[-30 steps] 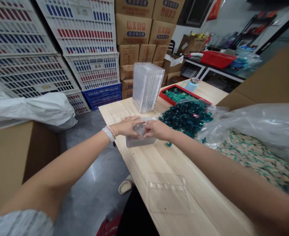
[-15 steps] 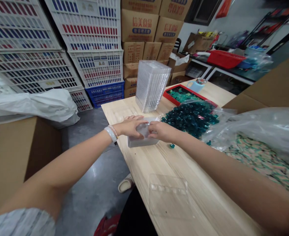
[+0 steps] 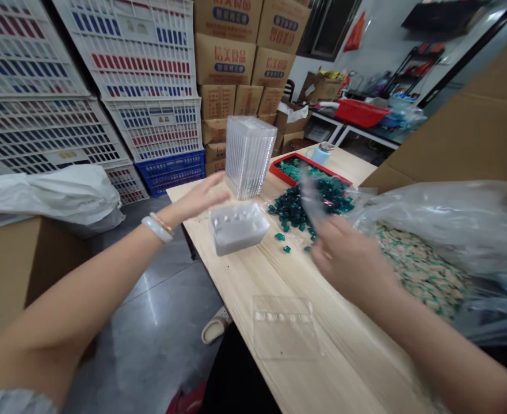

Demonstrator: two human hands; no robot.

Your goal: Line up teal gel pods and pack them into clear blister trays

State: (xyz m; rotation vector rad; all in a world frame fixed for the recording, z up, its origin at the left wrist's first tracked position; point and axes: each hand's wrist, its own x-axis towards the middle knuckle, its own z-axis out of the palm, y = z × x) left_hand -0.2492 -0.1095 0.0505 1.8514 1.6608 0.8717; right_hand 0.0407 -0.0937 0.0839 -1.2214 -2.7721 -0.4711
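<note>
So the right hand (image 3: 343, 253) has a blurry clear piece (image 3: 312, 201) pinched in its fingers, probably thin plastic, up by the dark green pieces (image 3: 294, 207). Left hand's (image 3: 204, 198) empty, fingers spread wide, just above the table (image 3: 279, 273) near the short clear stack (image 3: 239, 230). Tall clear stack (image 3: 250, 156) stands behind that, and a flat clear tray (image 3: 283, 333) lies closer to the person.

Clear plastic piece (image 3: 312, 198): thin, motion-blurred, gripped near lower end by right hand (image 3: 348, 253), held up and tilted above table (image 3: 274, 279); finer shape obscured by blur. Low plastic stack (image 3: 239, 237): translucent, block-shaped, topped by row of rounded forms, set level on table, touched by neither hand
</note>
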